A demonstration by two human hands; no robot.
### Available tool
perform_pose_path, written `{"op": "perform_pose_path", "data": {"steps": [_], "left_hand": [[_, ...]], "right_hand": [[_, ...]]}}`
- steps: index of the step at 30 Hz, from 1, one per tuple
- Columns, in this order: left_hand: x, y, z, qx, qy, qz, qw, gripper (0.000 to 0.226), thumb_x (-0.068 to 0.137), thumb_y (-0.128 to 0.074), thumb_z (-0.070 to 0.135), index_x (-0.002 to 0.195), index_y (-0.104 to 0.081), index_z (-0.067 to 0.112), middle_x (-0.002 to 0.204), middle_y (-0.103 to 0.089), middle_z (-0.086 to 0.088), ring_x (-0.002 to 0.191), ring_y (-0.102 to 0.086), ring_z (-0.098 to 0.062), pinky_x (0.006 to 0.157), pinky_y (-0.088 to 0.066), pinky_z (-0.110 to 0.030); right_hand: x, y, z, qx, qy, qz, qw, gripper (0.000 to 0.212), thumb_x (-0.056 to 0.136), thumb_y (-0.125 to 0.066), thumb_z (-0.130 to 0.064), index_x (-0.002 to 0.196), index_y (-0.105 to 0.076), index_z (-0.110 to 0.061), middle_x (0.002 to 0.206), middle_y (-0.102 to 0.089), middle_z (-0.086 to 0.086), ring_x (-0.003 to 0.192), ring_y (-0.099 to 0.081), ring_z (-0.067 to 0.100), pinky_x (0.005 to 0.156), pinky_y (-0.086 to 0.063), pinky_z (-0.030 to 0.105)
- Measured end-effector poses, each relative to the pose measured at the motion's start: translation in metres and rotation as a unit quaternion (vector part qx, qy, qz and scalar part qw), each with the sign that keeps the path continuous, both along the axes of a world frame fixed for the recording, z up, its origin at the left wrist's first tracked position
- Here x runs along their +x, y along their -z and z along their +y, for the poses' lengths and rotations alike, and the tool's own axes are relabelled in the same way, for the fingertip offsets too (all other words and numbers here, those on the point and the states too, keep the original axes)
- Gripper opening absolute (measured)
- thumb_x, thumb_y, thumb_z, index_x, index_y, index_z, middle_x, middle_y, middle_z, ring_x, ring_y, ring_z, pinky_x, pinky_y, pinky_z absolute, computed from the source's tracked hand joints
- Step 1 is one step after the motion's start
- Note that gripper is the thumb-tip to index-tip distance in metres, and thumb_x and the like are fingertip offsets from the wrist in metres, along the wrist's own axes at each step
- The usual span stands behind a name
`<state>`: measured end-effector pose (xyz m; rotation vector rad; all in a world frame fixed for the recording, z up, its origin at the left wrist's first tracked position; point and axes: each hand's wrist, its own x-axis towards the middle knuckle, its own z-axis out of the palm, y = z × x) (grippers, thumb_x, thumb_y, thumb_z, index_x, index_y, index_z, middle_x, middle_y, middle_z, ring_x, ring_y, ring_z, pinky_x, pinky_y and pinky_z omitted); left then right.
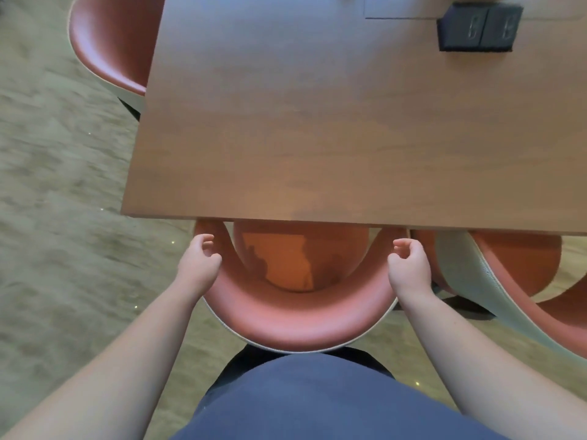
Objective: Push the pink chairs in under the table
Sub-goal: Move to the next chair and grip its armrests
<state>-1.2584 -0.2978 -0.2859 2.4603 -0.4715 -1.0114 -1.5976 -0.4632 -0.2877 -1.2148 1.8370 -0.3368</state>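
Note:
A pink chair (298,325) with a curved backrest and a white outer shell stands right in front of me, its seat mostly under the brown wooden table (317,122). My left hand (198,265) lies against the outer left side of the backrest, fingers loosely curled, thumb touching the rim. My right hand (409,268) mirrors it on the outer right side. Neither hand wraps around the rim. A second pink chair (521,274) stands to the right, turned at an angle, its seat partly under the table. A third pink chair (108,49) sits at the table's left end.
A black socket box (478,28) sits on the table top at the far right. Beige carpet (57,217) covers the floor to the left. My torso in blue cloth (317,398) is close behind the near chair.

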Motion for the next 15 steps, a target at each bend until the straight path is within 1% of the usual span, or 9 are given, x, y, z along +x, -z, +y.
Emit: {"op": "perform_pose_path", "data": {"steps": [2, 3, 4, 6, 8, 9, 11, 12, 15], "left_hand": [[0.001, 0.017, 0.005, 0.049, 0.024, -0.035, 0.998, 0.063, 0.089, -0.057, 0.003, 0.150, -0.043, 0.008, 0.151, -0.051, -0.017, 0.140, -0.045, -0.034, 0.115, -0.035, -0.042], [0.003, 0.025, 0.008, 0.062, 0.025, -0.051, 0.996, 0.069, 0.088, -0.060, 0.004, 0.154, -0.038, 0.005, 0.154, -0.046, -0.020, 0.144, -0.040, -0.036, 0.118, -0.031, -0.043], [0.006, 0.033, 0.009, 0.070, 0.018, -0.064, 0.995, 0.074, 0.087, -0.063, 0.006, 0.155, -0.033, 0.001, 0.156, -0.043, -0.023, 0.146, -0.037, -0.038, 0.120, -0.027, -0.044], [0.012, 0.045, 0.014, 0.085, -0.016, -0.070, 0.994, 0.083, 0.088, -0.068, 0.010, 0.158, -0.024, -0.002, 0.160, -0.035, -0.025, 0.149, -0.031, -0.038, 0.122, -0.023, -0.044], [0.019, 0.057, 0.018, 0.090, -0.098, -0.022, 0.991, 0.087, 0.090, -0.072, 0.017, 0.159, -0.021, -0.001, 0.160, -0.035, -0.025, 0.147, -0.035, -0.039, 0.120, -0.028, -0.045], [0.022, 0.063, 0.020, 0.081, -0.149, 0.025, 0.985, 0.085, 0.090, -0.074, 0.021, 0.156, -0.027, -0.001, 0.156, -0.041, -0.026, 0.142, -0.043, -0.041, 0.116, -0.035, -0.047], [0.027, 0.071, 0.022, 0.044, -0.221, 0.111, 0.968, 0.073, 0.088, -0.079, 0.027, 0.145, -0.043, -0.002, 0.140, -0.056, -0.025, 0.124, -0.059, -0.042, 0.105, -0.048, -0.053], [0.031, 0.074, 0.022, 0.027, -0.233, 0.133, 0.963, 0.071, 0.086, -0.081, 0.028, 0.141, -0.046, -0.002, 0.135, -0.059, -0.024, 0.118, -0.063, -0.041, 0.101, -0.051, -0.055], [0.042, 0.085, 0.016, -0.006, -0.233, 0.145, 0.962, 0.079, 0.080, -0.088, 0.028, 0.141, -0.045, 0.005, 0.131, -0.061, -0.018, 0.115, -0.065, -0.038, 0.099, -0.053, -0.057]], "right_hand": [[-0.007, 0.015, -0.005, 0.010, -0.013, 0.067, 0.998, 0.047, 0.088, -0.055, -0.008, 0.135, -0.054, -0.013, 0.138, -0.052, 0.012, 0.128, -0.049, 0.031, 0.104, -0.040, 0.040], [-0.010, 0.022, -0.006, 0.026, -0.008, 0.088, 0.996, 0.055, 0.088, -0.057, -0.011, 0.142, -0.049, -0.011, 0.145, -0.048, 0.014, 0.133, -0.046, 0.034, 0.109, -0.038, 0.042], [-0.011, 0.029, -0.007, 0.048, 0.002, 0.100, 0.994, 0.062, 0.089, -0.060, -0.014, 0.148, -0.043, -0.009, 0.149, -0.045, 0.016, 0.136, -0.045, 0.036, 0.111, -0.038, 0.043], [-0.011, 0.041, -0.007, 0.100, 0.027, 0.094, 0.990, 0.073, 0.091, -0.064, -0.021, 0.155, -0.033, -0.007, 0.152, -0.044, 0.019, 0.135, -0.047, 0.039, 0.110, -0.041, 0.045], [-0.009, 0.052, -0.007, 0.133, 0.045, 0.082, 0.987, 0.082, 0.093, -0.068, -0.029, 0.158, -0.023, -0.007, 0.154, -0.044, 0.020, 0.135, -0.048, 0.041, 0.106, -0.040, 0.045], [-0.009, 0.057, -0.008, 0.137, 0.049, 0.087, 0.986, 0.086, 0.092, -0.070, -0.033, 0.159, -0.021, -0.007, 0.154, -0.044, 0.020, 0.136, -0.047, 0.042, 0.106, -0.040, 0.045], [-0.011, 0.067, -0.014, 0.139, 0.051, 0.103, 0.984, 0.089, 0.090, -0.074, -0.039, 0.156, -0.025, -0.006, 0.152, -0.047, 0.021, 0.134, -0.049, 0.043, 0.106, -0.040, 0.047], [-0.013, 0.072, -0.018, 0.140, 0.052, 0.111, 0.983, 0.088, 0.087, -0.076, -0.042, 0.152, -0.030, -0.005, 0.148, -0.050, 0.022, 0.130, -0.052, 0.044, 0.105, -0.042, 0.048], [-0.020, 0.086, -0.026, 0.140, 0.067, 0.117, 0.981, 0.083, 0.077, -0.084, -0.048, 0.136, -0.047, -0.003, 0.131, -0.061, 0.022, 0.118, -0.059, 0.044, 0.102, -0.048, 0.052]]}}
